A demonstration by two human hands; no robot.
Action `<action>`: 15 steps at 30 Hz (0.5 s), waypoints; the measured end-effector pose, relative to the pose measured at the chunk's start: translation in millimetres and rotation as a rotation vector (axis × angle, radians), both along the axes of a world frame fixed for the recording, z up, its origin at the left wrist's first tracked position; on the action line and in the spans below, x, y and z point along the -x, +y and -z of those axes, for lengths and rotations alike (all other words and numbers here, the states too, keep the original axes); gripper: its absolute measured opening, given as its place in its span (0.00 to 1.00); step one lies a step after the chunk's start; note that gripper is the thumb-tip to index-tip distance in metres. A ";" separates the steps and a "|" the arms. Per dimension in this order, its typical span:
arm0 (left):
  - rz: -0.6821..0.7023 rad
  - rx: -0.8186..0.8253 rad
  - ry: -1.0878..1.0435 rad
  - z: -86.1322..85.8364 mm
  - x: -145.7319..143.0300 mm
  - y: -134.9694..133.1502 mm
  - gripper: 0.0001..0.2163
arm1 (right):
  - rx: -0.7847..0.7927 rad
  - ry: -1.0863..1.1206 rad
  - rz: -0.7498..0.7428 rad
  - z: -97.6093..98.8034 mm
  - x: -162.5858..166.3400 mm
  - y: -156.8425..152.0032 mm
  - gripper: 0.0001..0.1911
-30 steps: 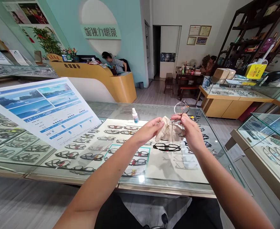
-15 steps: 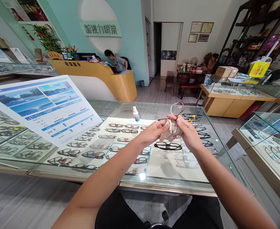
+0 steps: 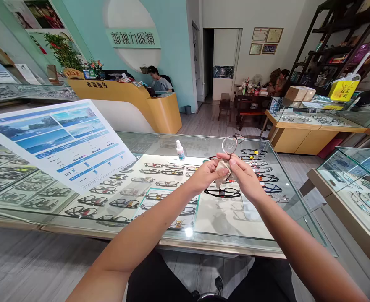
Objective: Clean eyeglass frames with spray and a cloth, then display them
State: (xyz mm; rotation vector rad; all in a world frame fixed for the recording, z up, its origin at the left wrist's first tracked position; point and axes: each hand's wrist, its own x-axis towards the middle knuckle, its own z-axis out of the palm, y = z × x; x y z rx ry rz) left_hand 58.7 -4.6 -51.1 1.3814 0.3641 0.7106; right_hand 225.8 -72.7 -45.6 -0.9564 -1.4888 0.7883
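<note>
Relative to the view a second ago, left hand (image 3: 208, 173) and right hand (image 3: 245, 178) sit closer together, and the pale cloth (image 3: 223, 171), spread wider then, is now bunched between them. Upper lens of the eyeglasses (image 3: 229, 145) is shifted slightly leftward.

Grip, left: thumb and fingers closed on the cloth, pressing it toward the lower part of the eyeglasses. Grip, right: fingers closed on the eyeglasses near the middle of the frame, fingertips also against the cloth. Lower lens mostly hidden by cloth and fingers; contact there cannot be resolved.

Position: eyeglasses are held up above the glass display case (image 3: 214, 220), turned so that one clear round lens stands above the fingers. Black-framed pair (image 3: 222, 192) lies inside the case, below the hands in view. Small white spray bottle (image 3: 180, 151) stands upright on the glass, to the left of the hands and apart from them.

Surroundings: printed sheet (image 3: 61, 144) with blue bands and landscape photos leans at left. Beyond, a person (image 3: 162, 84) sits behind the yellow reception desk (image 3: 118, 90), head lowered.
</note>
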 end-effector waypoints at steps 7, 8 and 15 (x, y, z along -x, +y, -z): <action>-0.121 -0.004 -0.087 -3.9 5.4 2.5 0.25 | 0.063 0.071 0.052 0.4 -3.0 2.1 0.24; -0.139 0.002 -0.093 -5.1 6.4 2.8 0.25 | 0.097 0.086 0.006 0.7 -3.0 2.0 0.24; -0.177 -0.005 -0.041 -3.4 8.2 6.4 0.26 | 0.230 0.128 -0.160 -0.6 0.4 -1.7 0.26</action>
